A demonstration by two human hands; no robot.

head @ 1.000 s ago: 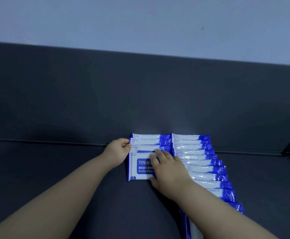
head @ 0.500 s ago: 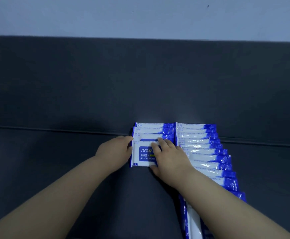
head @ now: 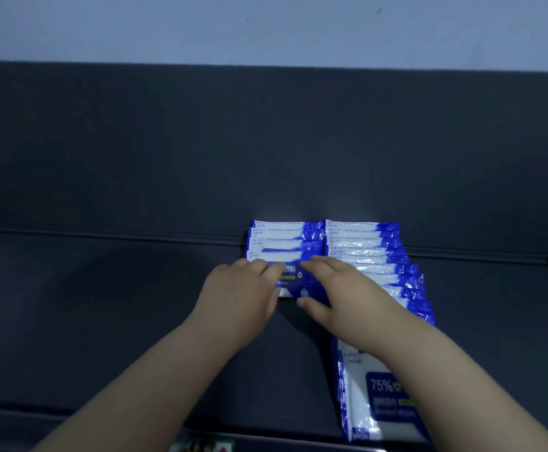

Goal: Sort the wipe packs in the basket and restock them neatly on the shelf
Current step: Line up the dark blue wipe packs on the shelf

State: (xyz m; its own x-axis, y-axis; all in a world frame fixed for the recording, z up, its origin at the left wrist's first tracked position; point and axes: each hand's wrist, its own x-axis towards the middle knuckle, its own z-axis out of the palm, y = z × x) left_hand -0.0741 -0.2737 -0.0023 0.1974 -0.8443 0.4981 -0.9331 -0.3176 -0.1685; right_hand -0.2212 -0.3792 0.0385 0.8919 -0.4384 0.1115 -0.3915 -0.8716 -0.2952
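Dark grey shelf point(head: 103, 305), matching back panel point(head: 266, 141) behind it, pale wall point(head: 266, 27) above. Two rows of blue-and-white wipe packs stand on edge, leaning back, touching side by side, both starting at the panel. Left row point(head: 282, 238) is short. Right row point(head: 367, 252) is long and runs toward the viewer under the right forearm.

Left hand point(head: 243, 288) and right hand point(head: 344, 288) both grasp the front pack point(head: 290, 278) of the left row. The fingers point(head: 259, 265) are curled over its top edge, thumbs at its lower edge. The pack leans on the ones just beyond the fingertips.

Judgement: the step in hand is seating this pack. Press it flush to the pack behind, square its side against the row just right of the fingers, then let go evenly so nothing tips.

Obstacles: the right forearm hangs over the long row, so a low withdrawal could topple it. Nearest pack point(head: 383, 402) sits close to the shelf lip. No basket in view. Small colourful object point(head: 201, 446) at the bottom edge, unidentifiable.
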